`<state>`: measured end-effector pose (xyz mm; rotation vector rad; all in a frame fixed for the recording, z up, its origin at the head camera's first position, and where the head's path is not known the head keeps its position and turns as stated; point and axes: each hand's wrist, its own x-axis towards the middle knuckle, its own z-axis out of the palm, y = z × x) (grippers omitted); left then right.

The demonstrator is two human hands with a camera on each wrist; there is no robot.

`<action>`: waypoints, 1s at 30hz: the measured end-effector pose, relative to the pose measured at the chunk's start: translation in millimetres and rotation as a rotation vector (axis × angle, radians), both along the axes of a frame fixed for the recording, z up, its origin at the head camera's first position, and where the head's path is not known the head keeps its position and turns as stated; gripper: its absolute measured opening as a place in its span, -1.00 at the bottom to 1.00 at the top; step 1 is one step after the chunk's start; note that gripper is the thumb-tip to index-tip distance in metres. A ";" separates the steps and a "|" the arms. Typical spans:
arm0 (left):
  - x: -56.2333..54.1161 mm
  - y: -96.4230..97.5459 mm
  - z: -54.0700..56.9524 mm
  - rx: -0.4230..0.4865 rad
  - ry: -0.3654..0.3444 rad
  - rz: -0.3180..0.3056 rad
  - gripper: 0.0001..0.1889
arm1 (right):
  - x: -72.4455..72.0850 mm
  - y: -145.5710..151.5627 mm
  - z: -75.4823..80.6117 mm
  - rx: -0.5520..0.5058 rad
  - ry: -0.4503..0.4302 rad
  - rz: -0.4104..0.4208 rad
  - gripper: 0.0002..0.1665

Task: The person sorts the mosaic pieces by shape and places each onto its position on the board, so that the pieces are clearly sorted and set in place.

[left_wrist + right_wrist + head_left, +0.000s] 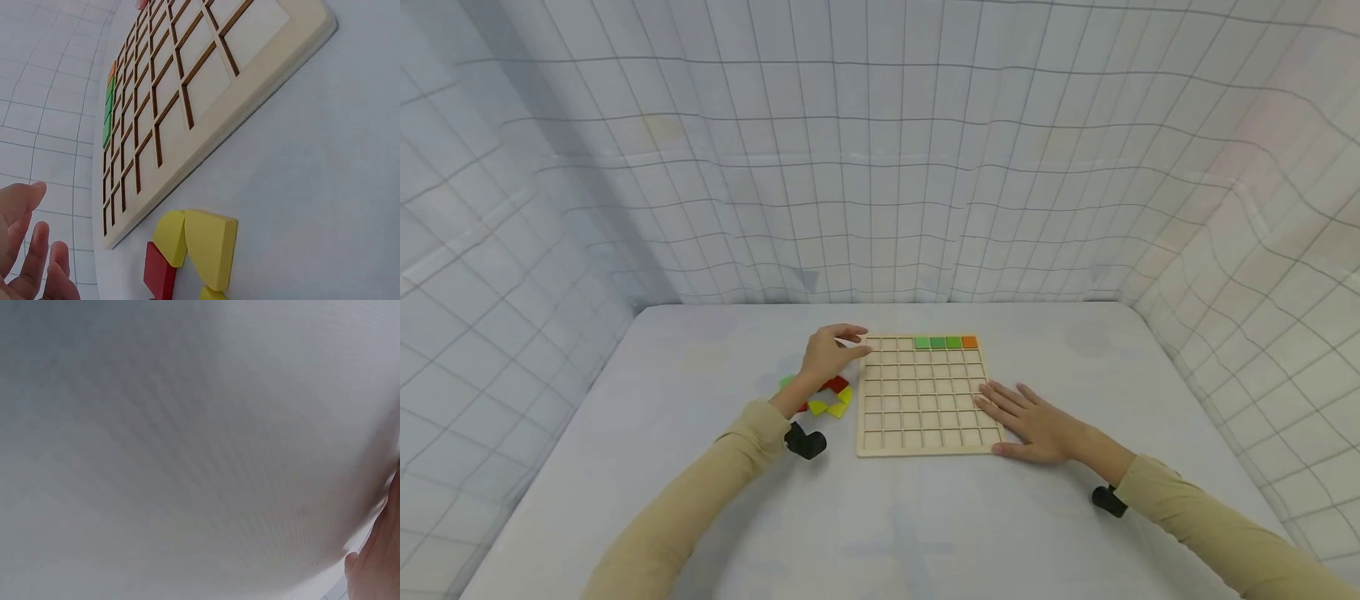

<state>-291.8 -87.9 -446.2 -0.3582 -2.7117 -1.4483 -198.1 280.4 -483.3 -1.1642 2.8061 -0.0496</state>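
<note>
A pale wooden grid board (pixel 889 456) lies on the white table. Three green tiles (pixel 937 342) and one orange tile (pixel 970 342) fill the right end of its far row. By the board's far left corner, my left hand (pixel 826 357) hovers with thumb and fingers apart; nothing shows between them in the left wrist view. Beneath and beside that wrist lie loose yellow pieces (pixel 212 247) and red pieces (pixel 159 270), partly hidden by the arm. My right hand (pixel 1033 425) rests flat, its spread fingertips touching the board's right edge.
A light green piece (pixel 787 381) pokes out left of the left wrist. White cloth walls (pixel 895 183) with a grid pattern enclose the table at the back and sides. Dark wrist devices (pixel 806 442) hang below both wrists. The right wrist view shows mostly blurred white surface.
</note>
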 end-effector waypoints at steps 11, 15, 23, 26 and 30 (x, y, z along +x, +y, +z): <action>9.4 -24.6 3.7 -0.017 -0.013 0.070 -0.62 | -0.8 2.6 -4.5 -0.079 0.055 0.023 -0.11; 14.0 -34.4 4.3 -0.028 -0.026 0.091 -0.61 | -0.9 1.9 -2.5 -0.050 0.033 0.008 -0.09; 21.1 -57.7 -0.3 -0.063 -0.030 0.129 -0.62 | -1.7 1.3 -2.8 -0.014 -0.008 -0.022 -0.07; 23.8 -65.4 -2.7 -0.076 -0.028 0.136 -0.62 | -1.4 1.5 -3.7 -0.009 -0.011 -0.024 -0.07; 27.0 -74.4 -6.3 -0.082 -0.027 0.153 -0.62 | -1.1 1.2 -4.2 -0.005 -0.014 -0.026 -0.07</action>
